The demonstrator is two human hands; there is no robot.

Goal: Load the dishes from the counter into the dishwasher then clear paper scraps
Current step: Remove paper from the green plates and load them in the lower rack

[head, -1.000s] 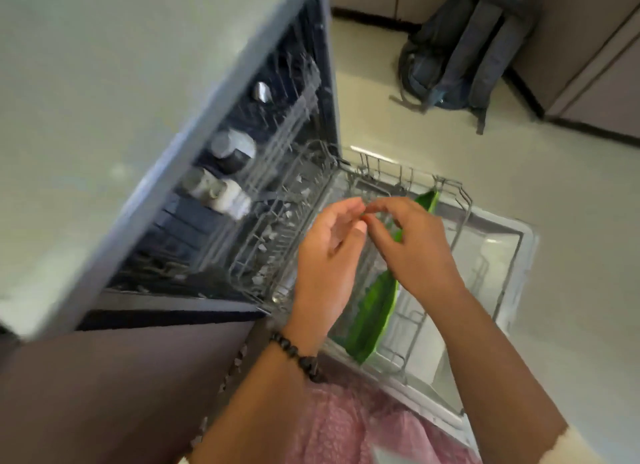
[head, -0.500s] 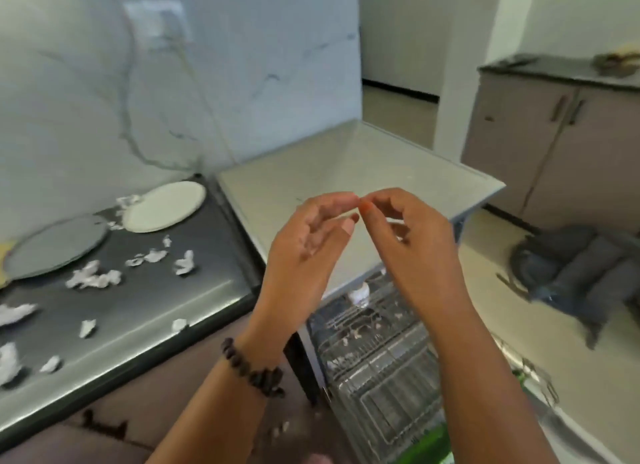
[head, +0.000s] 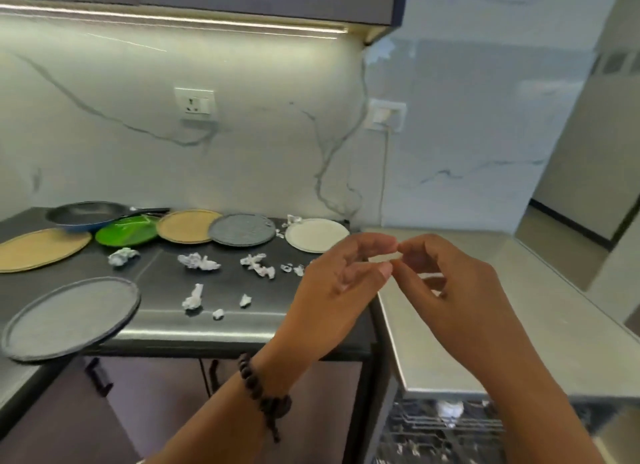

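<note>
My left hand [head: 337, 283] and my right hand [head: 446, 290] hover together over the counter's right end, fingertips almost touching and nothing visible in either. On the dark counter [head: 221, 321] lie a white plate [head: 317, 235], a grey plate [head: 242, 229], a tan plate [head: 188, 226], a green plate [head: 126, 232], a dark frying pan [head: 88, 214], a large tan plate [head: 38, 249] and a big grey plate [head: 71, 316] that overhangs the front edge. Several crumpled paper scraps [head: 199, 261] are strewn between them. The open dishwasher's rack [head: 443, 429] shows at the bottom right.
A pale worktop [head: 485, 311] covers the dishwasher at the right. Wall sockets [head: 194, 103] sit on the marble backsplash, with a cable running down from the right one. Dark cabinet doors [head: 156, 404] lie under the counter. A doorway opens at the far right.
The view has swung up from the dishwasher rack and its green plate to the counter with the plates. Both hands stay close together in front, holding nothing.
</note>
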